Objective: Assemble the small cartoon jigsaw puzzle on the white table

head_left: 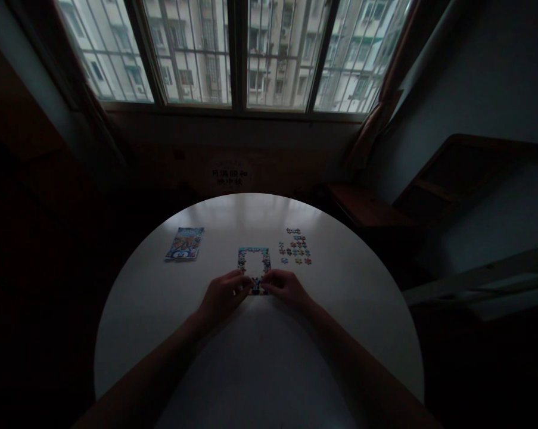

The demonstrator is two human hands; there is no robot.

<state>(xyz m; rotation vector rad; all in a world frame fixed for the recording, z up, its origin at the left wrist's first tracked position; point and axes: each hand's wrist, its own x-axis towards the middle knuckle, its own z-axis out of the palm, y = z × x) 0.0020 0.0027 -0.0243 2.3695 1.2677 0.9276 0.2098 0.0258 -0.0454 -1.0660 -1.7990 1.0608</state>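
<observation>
- Left hand (224, 293): fingers curled, tips on the puzzle frame's (242, 261) near border; grip unclear.
- Right hand (286, 288): the same, grip unclear.
- Loose pieces (295, 247): toward the desk's (251, 363) right edge.

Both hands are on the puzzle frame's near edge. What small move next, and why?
Probably send the right hand to the loose pieces for one: the puzzle frame has a border but a bare middle, and those pieces lie just to its right.
</observation>
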